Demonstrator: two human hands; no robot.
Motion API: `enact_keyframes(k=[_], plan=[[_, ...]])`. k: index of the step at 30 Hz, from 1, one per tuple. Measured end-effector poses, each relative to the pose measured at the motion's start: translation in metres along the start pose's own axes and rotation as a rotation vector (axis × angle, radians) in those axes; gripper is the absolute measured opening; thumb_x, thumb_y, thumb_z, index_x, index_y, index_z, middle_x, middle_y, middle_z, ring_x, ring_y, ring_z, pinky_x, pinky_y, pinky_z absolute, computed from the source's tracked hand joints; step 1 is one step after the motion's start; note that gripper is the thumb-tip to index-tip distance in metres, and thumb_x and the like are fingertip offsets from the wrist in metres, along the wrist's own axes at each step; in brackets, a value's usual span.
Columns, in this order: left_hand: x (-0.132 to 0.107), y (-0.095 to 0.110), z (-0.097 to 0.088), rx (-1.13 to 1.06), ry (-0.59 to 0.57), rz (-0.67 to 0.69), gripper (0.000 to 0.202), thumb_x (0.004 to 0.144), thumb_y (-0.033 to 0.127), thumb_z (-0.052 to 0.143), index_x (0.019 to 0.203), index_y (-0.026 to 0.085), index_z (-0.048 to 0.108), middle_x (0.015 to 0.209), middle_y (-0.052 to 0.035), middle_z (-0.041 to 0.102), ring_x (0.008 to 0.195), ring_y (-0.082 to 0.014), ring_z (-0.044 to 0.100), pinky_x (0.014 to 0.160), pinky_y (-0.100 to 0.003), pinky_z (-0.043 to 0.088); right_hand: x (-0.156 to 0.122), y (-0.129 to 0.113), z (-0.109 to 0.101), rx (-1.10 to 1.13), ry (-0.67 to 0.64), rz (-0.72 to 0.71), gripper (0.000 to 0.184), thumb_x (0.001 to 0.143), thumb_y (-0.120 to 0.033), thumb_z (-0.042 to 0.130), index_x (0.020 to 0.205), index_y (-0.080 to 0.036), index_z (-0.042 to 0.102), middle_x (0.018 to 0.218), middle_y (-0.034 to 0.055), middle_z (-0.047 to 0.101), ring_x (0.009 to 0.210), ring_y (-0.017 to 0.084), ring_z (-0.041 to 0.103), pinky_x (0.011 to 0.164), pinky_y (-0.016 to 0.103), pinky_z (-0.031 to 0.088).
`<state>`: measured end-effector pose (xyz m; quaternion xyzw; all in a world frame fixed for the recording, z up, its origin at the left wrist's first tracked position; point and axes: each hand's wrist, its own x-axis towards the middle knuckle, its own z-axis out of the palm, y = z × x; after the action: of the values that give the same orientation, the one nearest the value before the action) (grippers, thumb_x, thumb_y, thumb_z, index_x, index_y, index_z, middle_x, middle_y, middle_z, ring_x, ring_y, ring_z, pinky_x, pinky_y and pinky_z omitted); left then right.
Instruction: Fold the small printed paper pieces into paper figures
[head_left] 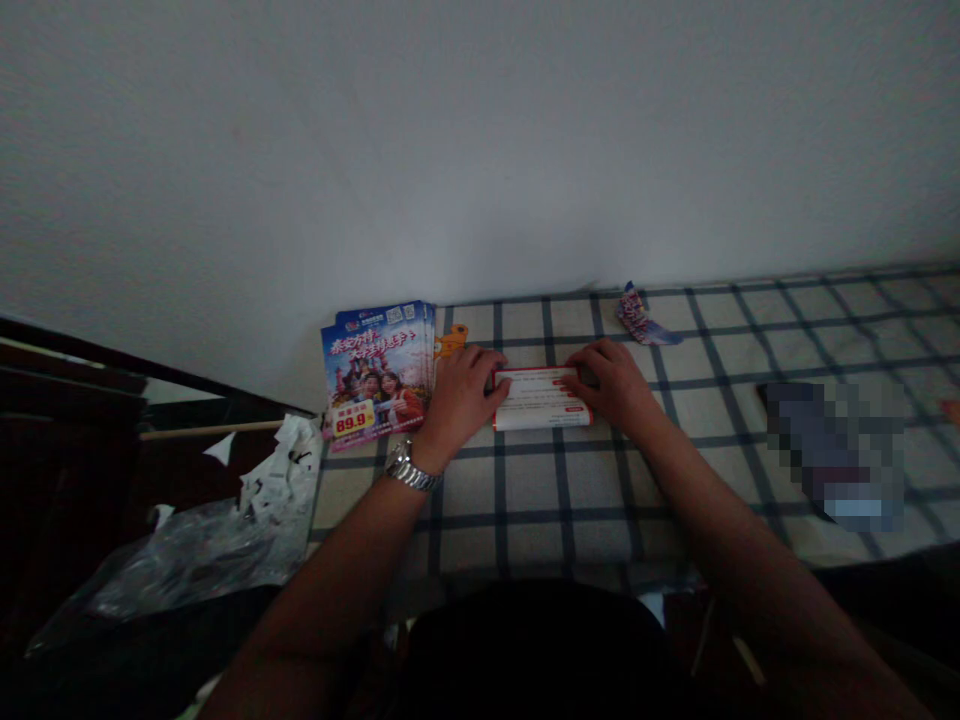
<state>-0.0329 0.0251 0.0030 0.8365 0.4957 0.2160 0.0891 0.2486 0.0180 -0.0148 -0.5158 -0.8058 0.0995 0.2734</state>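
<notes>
A folded flyer (541, 402), white with printed text and red edges, lies flat on the checked cloth in front of me. My left hand (469, 385) has its fingers bent over the flyer's left end, with the thumb on the near side. At the right end, my right hand (611, 380) has curled fingers gripping the paper. Just left of my left hand is a stack of colourful flyers (375, 375), the top one showing "69.9" in a yellow box. A silver watch circles my left wrist.
A crumpled piece of printed paper (637, 318) lies by the wall. On the right is a blurred-out dark flat object (832, 455). Torn white paper (281, 465) and a clear plastic bag (195, 550) hang at the table's left side. The pale wall (480, 150) borders the far edge.
</notes>
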Motion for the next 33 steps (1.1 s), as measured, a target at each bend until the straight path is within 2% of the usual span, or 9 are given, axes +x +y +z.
enact_keyframes(k=[33], plan=[[0.0005, -0.0016, 0.0018, -0.014, 0.005, -0.014, 0.022, 0.098, 0.030, 0.068, 0.118, 0.023, 0.064, 0.116, -0.0076, 0.065, 0.112, -0.0291, 0.059, 0.097, -0.045, 0.046, -0.0004, 0.0013, -0.0004, 0.008, 0.021, 0.026, 0.015, 0.093, -0.030, 0.072, 0.104, -0.021, 0.069, 0.104, 0.0109, 0.063, 0.099, 0.031, 0.060, 0.089, 0.046, 0.050]])
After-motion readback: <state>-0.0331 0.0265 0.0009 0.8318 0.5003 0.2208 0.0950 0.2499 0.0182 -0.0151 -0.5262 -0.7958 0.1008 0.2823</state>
